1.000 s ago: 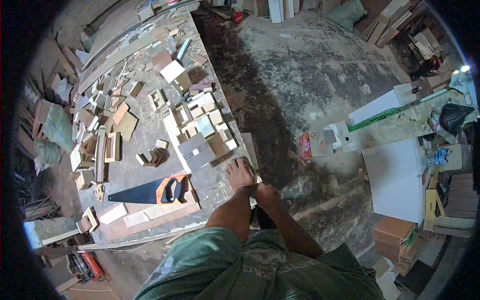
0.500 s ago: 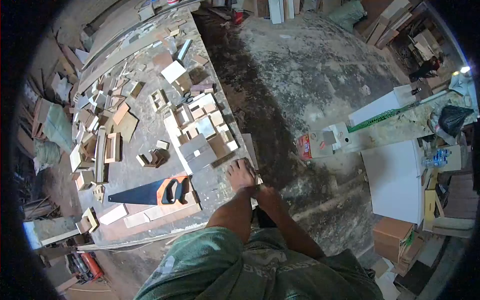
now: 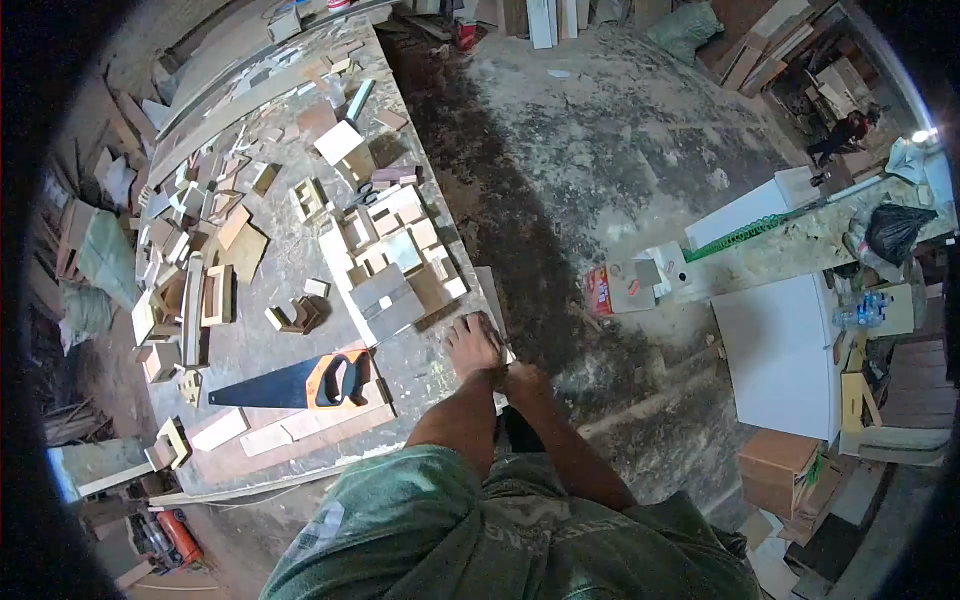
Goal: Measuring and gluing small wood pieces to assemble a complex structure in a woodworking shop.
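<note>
My left hand (image 3: 474, 347) lies palm down at the right edge of the worktable (image 3: 400, 350), its fingers stretched forward over the surface. Just beyond that edge, my right hand (image 3: 525, 384) is closed close to the left wrist. What it grips is hidden; a small pale piece (image 3: 509, 357) shows beside its fingertips. Left of the hands lies a handsaw (image 3: 290, 381) with a dark blade and an orange-and-black handle. Ahead of my left hand stands a boxy assembly of light wood blocks (image 3: 392, 250), with a flat grey panel (image 3: 387, 303) on its near end.
Wood offcuts (image 3: 185, 220) crowd the table's left side, and scissors (image 3: 366, 195) lie beyond the assembly. Flat strips (image 3: 265, 438) lie under and near the saw. Across the stained floor (image 3: 560, 200), a bench on the right holds a green coiled hose (image 3: 740, 236) above a white panel (image 3: 775, 360).
The whole view has shifted slightly, so the table sits a little further left. Both hands keep about the same place at the table edge; the left fingers look slightly more spread.
</note>
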`<state>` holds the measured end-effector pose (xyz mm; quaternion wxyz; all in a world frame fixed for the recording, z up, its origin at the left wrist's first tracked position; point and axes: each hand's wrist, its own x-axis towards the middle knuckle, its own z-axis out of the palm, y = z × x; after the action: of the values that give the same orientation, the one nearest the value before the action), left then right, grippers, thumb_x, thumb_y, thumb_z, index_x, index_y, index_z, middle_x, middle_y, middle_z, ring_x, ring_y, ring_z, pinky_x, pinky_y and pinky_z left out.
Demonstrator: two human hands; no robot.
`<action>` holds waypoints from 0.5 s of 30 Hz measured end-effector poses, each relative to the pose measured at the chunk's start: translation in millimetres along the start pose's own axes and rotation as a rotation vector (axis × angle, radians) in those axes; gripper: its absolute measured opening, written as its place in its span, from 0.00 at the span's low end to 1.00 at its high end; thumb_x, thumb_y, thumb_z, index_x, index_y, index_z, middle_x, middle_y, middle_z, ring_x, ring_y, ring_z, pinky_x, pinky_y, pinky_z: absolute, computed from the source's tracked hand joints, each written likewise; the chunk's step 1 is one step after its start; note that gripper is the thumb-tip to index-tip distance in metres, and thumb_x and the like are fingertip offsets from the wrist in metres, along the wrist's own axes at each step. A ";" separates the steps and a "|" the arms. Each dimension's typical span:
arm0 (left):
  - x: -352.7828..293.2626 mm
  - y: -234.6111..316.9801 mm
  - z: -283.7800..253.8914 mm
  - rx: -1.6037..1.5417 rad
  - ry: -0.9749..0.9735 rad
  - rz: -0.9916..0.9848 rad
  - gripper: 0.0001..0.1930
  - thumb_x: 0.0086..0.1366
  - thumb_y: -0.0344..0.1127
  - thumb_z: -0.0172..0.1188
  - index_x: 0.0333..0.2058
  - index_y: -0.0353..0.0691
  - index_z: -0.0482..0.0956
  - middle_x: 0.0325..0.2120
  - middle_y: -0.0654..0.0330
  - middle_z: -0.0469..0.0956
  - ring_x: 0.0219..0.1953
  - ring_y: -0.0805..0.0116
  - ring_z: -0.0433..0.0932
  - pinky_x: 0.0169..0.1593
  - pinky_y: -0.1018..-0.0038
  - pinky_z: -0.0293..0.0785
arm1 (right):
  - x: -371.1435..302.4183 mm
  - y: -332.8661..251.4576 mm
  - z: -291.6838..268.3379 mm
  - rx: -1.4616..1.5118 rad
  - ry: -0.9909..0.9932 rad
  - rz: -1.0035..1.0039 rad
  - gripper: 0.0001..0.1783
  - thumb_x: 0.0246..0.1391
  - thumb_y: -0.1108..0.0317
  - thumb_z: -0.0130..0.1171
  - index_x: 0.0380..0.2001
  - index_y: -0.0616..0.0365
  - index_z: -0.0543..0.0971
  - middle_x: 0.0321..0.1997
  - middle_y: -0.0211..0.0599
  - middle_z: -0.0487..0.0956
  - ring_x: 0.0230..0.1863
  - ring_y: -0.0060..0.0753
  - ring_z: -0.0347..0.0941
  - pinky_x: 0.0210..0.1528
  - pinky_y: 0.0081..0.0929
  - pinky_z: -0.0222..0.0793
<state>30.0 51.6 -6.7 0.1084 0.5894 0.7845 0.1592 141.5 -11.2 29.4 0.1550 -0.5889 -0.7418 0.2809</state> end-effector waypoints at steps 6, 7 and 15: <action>6.1 31.7 -17.1 -0.050 0.006 0.053 0.14 0.58 0.40 0.50 0.43 0.47 0.70 0.42 0.53 0.69 0.48 0.51 0.68 0.51 0.56 0.60 | -17.3 77.2 48.7 0.064 -0.061 0.129 0.11 0.49 0.62 0.60 0.26 0.60 0.76 0.27 0.51 0.75 0.32 0.55 0.74 0.34 0.50 0.68; 6.1 54.8 -16.4 -0.080 0.023 0.109 0.14 0.58 0.40 0.50 0.43 0.47 0.70 0.42 0.53 0.69 0.47 0.52 0.68 0.51 0.57 0.60 | -10.6 113.3 70.5 0.082 0.022 0.070 0.10 0.49 0.63 0.59 0.27 0.60 0.76 0.28 0.52 0.75 0.31 0.55 0.74 0.33 0.50 0.68; 6.5 25.3 -2.7 -0.065 0.075 0.096 0.18 0.55 0.42 0.53 0.44 0.43 0.71 0.40 0.50 0.69 0.45 0.48 0.67 0.48 0.55 0.61 | -19.8 77.6 51.7 -0.203 0.305 -0.273 0.11 0.49 0.63 0.60 0.28 0.61 0.78 0.28 0.51 0.76 0.33 0.55 0.75 0.33 0.47 0.70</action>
<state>49.8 64.0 5.5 0.0902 0.6161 0.7533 0.2118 178.6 -30.8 -56.2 0.2416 -0.5314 -0.8071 0.0889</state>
